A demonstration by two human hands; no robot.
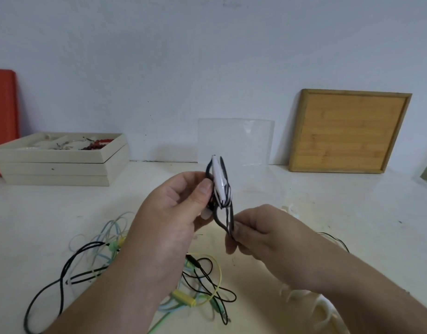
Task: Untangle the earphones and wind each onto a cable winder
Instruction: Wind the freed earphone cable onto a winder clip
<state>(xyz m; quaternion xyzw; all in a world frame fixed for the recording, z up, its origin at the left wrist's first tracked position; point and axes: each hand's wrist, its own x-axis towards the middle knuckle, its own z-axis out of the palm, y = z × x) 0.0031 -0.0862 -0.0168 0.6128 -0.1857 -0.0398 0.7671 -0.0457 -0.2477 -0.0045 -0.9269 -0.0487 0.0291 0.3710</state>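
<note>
Earphones with a black cord (228,213) are up in the air, between two hands, above the white table (352,201). Some of the black cord is wrapped around a white cable winder (219,182), which stands on its edge. The left hand (174,213) holds the winder — its thumb presses on the near side and its fingers curl behind it. The right hand (258,231) is just below and to the right. It pinches a loop of the black cord between the thumb and the fingers, and the loop hangs down from the winder to that hand.

On the table under the arms lies a messy pile of other cords (111,249) — black, light blue, yellow and green, all crossed over each other. A thick black cable (60,280) curls out from the left side of the pile. Near the right arm sits another white winder (316,307), partly hidden.

At the back left is a stack of pale trays (58,165) with small red and silver things in the top one. A red board (3,116) stands behind the stack. A clear plastic sheet (236,141) and a wooden tray (347,131) lean on the wall (207,56).
</note>
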